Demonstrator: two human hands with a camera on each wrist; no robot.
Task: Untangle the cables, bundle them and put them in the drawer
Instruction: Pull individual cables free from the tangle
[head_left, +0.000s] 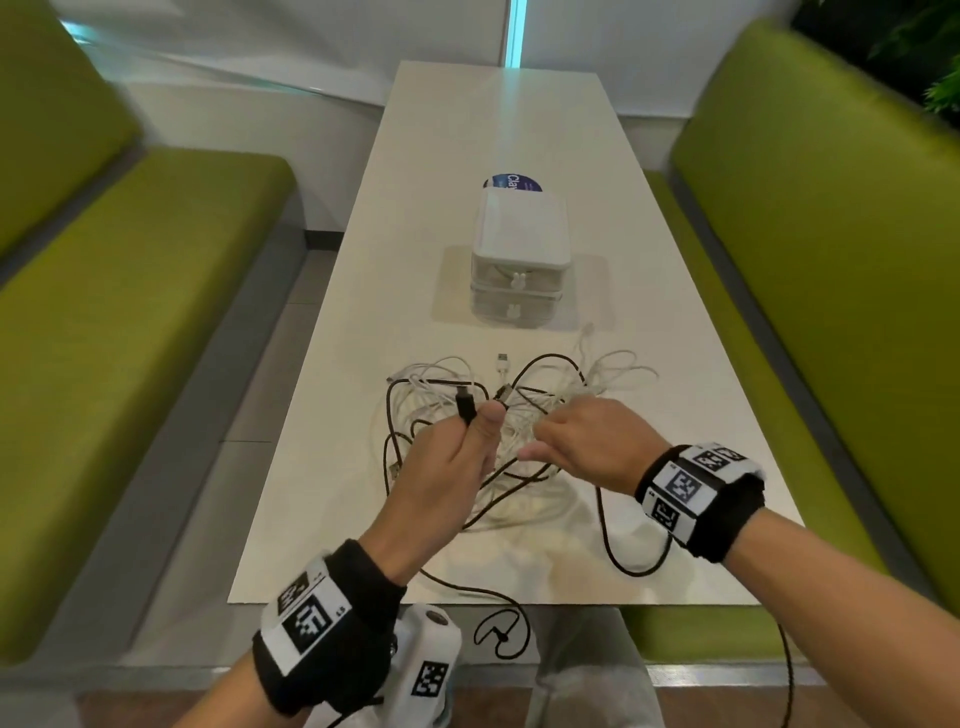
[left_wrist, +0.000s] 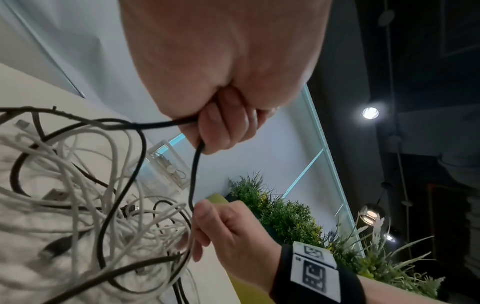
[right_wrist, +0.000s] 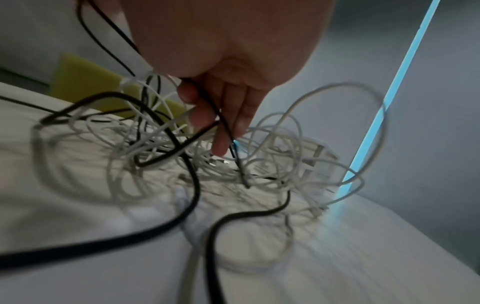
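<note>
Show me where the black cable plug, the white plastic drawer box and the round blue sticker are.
black cable plug (head_left: 466, 404), head view, plug body.
white plastic drawer box (head_left: 519, 228), head view, top.
round blue sticker (head_left: 514, 183), head view, visible face.

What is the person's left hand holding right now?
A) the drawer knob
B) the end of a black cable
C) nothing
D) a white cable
B: the left hand pinches the black cable near its plug, raised above the tangle of white cables on the table.

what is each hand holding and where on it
Left hand grips the black cable just behind its plug. Right hand pinches the same cable further along.
</note>
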